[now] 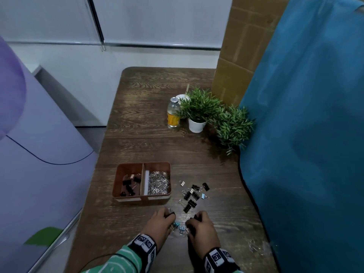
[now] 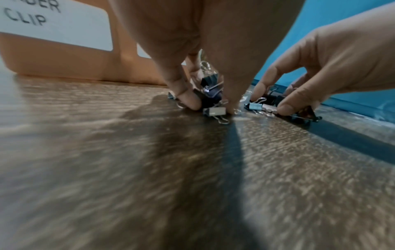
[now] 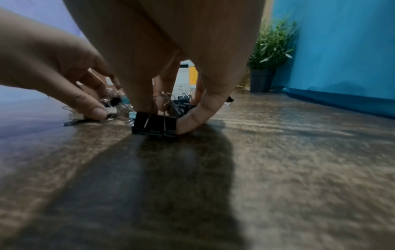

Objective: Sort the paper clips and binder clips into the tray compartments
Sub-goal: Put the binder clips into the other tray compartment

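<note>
Two hands are down on the wooden table (image 1: 137, 119) in front of me. From the head view I see my left hand (image 1: 160, 223) and right hand (image 1: 201, 225) curled over a small cluster of binder clips, with two light blue clips (image 1: 178, 227) between them. Only the wrist views show the grips: the left wrist camera has my left fingertips (image 2: 188, 99) pinching a dark binder clip (image 2: 210, 99) against the table, a small white clip (image 2: 217, 111) just beside; the right wrist camera shows my right thumb and fingers (image 3: 192, 120) grasping a large black binder clip (image 3: 155, 124) standing on the tabletop.

The head view alone shows the brown tray (image 1: 141, 200): two compartments, roughly five binder clips in the left one (image 1: 129, 186), a heap of silver paper clips (image 1: 158, 183) in the right, too many to count. Loose binder clips (image 1: 192, 195) lie right of the tray, about eight. Farther back stand one bottle (image 1: 173, 113) and two potted plants (image 1: 199, 109).
</note>
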